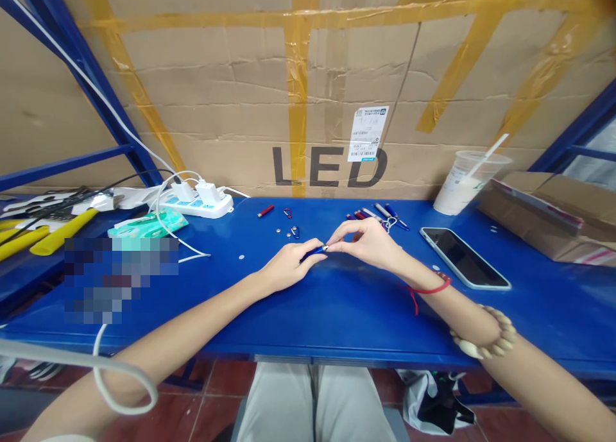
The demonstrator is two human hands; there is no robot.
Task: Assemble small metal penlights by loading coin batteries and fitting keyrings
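Note:
Above the middle of the blue table, my left hand (289,263) is closed around a slim blue tube (314,253) that looks like a mini flashlight. My right hand (369,244) meets it from the right, thumb and forefinger pinched on the tube's silvery end. Whether that end is a separate piece, I cannot tell. Behind the hands lie a red tube (265,211), a red carabiner clip (287,213), a blue carabiner clip (295,232) and small round silvery discs (278,231). A pile of blue, red and silver tubes (385,212) lies beyond my right hand.
A phone (464,257), a plastic cup with a straw (464,182) and an open cardboard box (548,217) stand right. At left are a power strip (205,203), a green packet (147,224), yellow-handled tools (67,230) and loose white cable. A large carton (231,108) backs the table.

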